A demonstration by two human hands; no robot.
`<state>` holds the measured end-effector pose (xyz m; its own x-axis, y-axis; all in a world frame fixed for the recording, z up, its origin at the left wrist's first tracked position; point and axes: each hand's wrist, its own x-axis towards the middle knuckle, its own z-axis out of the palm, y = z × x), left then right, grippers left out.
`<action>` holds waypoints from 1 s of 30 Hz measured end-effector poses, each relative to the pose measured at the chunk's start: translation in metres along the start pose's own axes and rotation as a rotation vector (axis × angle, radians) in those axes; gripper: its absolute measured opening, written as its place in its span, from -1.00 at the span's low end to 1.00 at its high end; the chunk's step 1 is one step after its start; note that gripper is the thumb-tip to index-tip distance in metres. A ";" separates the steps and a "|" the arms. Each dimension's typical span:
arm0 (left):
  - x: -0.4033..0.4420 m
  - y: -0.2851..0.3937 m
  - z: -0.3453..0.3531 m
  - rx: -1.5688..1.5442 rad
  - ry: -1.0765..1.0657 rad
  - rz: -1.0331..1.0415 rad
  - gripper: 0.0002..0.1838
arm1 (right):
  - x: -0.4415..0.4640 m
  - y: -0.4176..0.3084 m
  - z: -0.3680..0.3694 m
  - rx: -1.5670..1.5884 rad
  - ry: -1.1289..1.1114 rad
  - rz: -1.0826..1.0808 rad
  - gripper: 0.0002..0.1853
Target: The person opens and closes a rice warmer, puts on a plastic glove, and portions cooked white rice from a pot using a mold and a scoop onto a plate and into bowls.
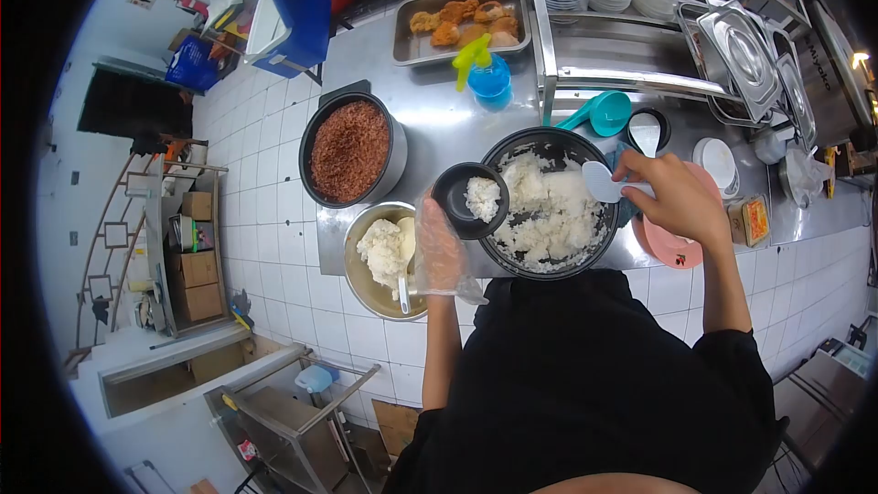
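Note:
My left hand (pixel 440 252), in a clear plastic glove, holds a small black bowl (pixel 446 190) with a lump of white rice (pixel 482 198) in it. The bowl is at the left rim of a large black pot (pixel 501 257) of white rice. In my bare right hand (pixel 672 192) is a white rice paddle (pixel 604 185), its blade over the right side of the pot. Below the small bowl, to the left, a metal bowl (pixel 364 294) contains more white rice and a spoon (pixel 404 295). A black pot (pixel 399 165) of reddish-brown grains stands farther left.
A metal tray (pixel 412 53) of fried pieces and a blue spray bottle (pixel 490 84) stand at the back. Steel shelving (pixel 631 80) rises at back right. A teal scoop (pixel 607 114), pink plate (pixel 672 247) and food container (pixel 750 222) lie to the right.

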<state>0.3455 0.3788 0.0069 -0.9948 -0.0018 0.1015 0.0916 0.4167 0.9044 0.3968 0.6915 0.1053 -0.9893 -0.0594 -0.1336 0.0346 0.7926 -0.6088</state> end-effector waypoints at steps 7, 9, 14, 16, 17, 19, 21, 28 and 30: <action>0.003 -0.016 0.005 -0.534 0.023 -0.346 -0.41 | 0.000 -0.002 0.006 0.070 0.002 -0.042 -0.79; 0.001 -0.014 0.003 -1.002 -0.044 -0.578 -0.38 | -0.001 -0.002 0.008 0.069 0.005 -0.043 -0.79; 0.002 -0.004 -0.016 -1.361 -0.349 -0.582 -0.44 | -0.001 -0.003 0.012 0.068 -0.012 -0.038 -0.79; 0.001 0.004 -0.021 -1.511 -0.368 -0.553 -0.48 | -0.001 -0.003 0.012 0.045 -0.029 -0.042 -0.78; 0.001 0.005 -0.026 -1.664 -0.360 -0.551 -0.50 | -0.001 -0.004 0.012 0.049 -0.021 -0.048 -0.79; -0.004 0.012 -0.046 -2.139 -0.247 -0.642 -0.54 | -0.002 -0.005 0.013 0.057 -0.003 -0.058 -0.80; 0.000 -0.013 -0.070 -2.313 -0.104 -0.547 -0.56 | -0.003 -0.006 0.012 0.048 -0.004 -0.054 -0.79; -0.032 -0.037 -0.067 -2.847 0.103 -0.876 -0.53 | 0.006 -0.011 0.014 -0.053 -0.051 -0.023 -0.77; -0.033 -0.032 -0.054 -2.964 0.032 -0.795 -0.54 | 0.006 -0.019 0.011 -0.055 -0.047 -0.055 -0.77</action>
<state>0.3778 0.3163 -0.0026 -0.8868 0.4357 -0.1543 -0.0864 -0.4842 -0.8707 0.3922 0.6694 0.1070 -0.9816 -0.1315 -0.1383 -0.0291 0.8193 -0.5726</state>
